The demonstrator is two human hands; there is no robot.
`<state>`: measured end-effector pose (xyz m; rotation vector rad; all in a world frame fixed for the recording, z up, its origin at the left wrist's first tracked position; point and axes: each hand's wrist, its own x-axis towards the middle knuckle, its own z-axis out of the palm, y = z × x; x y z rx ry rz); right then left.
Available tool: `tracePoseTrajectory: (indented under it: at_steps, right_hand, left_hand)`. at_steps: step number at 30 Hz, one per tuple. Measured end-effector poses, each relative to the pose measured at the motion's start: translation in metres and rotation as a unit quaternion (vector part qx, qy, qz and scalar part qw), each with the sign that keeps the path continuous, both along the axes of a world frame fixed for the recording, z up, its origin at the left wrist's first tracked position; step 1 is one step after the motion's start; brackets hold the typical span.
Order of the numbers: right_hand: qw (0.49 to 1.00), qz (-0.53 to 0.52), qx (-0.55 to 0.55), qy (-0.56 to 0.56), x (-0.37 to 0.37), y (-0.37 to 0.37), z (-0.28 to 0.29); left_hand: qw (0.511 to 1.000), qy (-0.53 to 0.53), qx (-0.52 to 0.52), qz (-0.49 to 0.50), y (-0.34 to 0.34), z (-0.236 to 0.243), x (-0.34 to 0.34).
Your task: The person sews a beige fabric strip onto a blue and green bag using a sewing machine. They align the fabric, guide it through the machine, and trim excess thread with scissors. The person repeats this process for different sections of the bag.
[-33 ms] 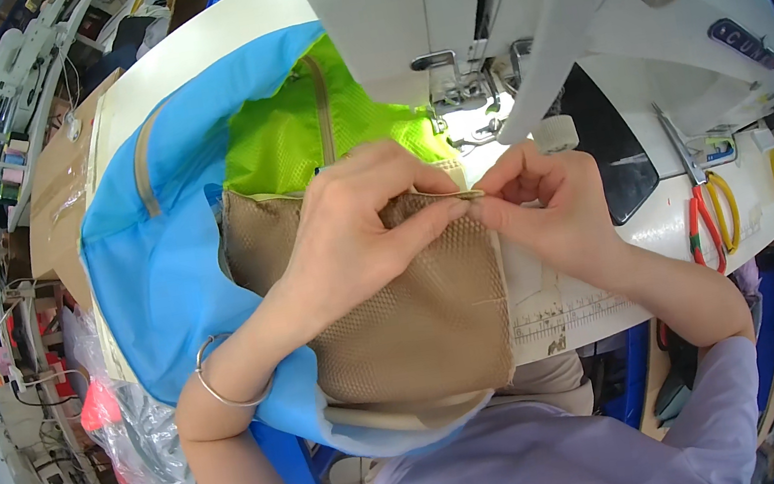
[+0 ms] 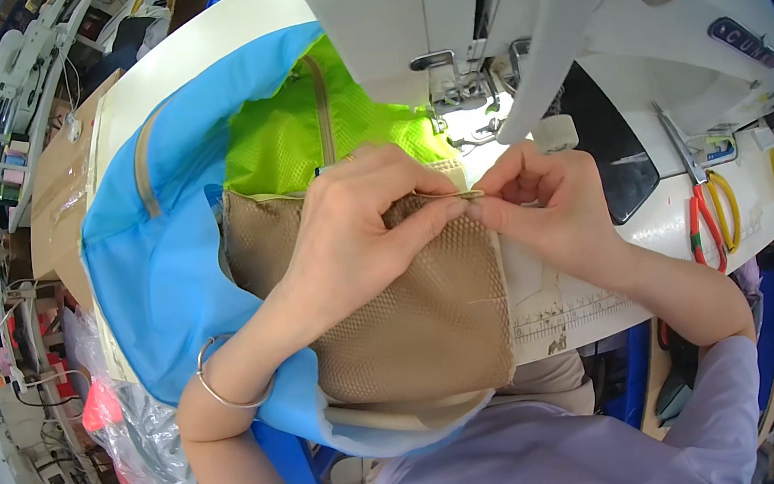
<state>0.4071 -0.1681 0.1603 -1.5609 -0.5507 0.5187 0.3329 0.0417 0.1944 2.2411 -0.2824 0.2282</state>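
Observation:
My left hand (image 2: 358, 221) pinches the upper edge of a tan textured fabric panel (image 2: 413, 339) between thumb and fingers. Close beside it, my right hand (image 2: 543, 202) grips the same edge near the panel's upper right corner. Both sets of fingertips nearly meet there. The tan panel hangs toward my lap over light blue fabric (image 2: 137, 292), which spreads to the left and carries a zipper strip. Bright green fabric (image 2: 275, 143) lies behind my left hand and runs toward the lit needle area of a white sewing machine (image 2: 372, 21).
Scissors with red handles (image 2: 703, 222) lie on the white table (image 2: 578, 298) at the right, beside a yellow-handled tool (image 2: 727, 208). A ruler strip runs along the table's near edge. At the left are a cardboard box (image 2: 58, 208) and clear plastic wrapping (image 2: 150, 442). Someone stands far left.

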Motion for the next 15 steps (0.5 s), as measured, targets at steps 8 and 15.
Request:
tracePoseTrajectory:
  at_steps: [8,15]
  right_hand:
    - [0.935,0.070,0.034,-0.346,0.001,-0.002,0.001]
    - [0.818,0.129,-0.003,-0.561,-0.025,0.000,-0.012]
  left_hand:
    - [0.966,0.193,-0.166,0.034,0.017,0.012,-0.001]
    - [0.987,0.137,-0.063,0.048,0.020,0.003,0.019]
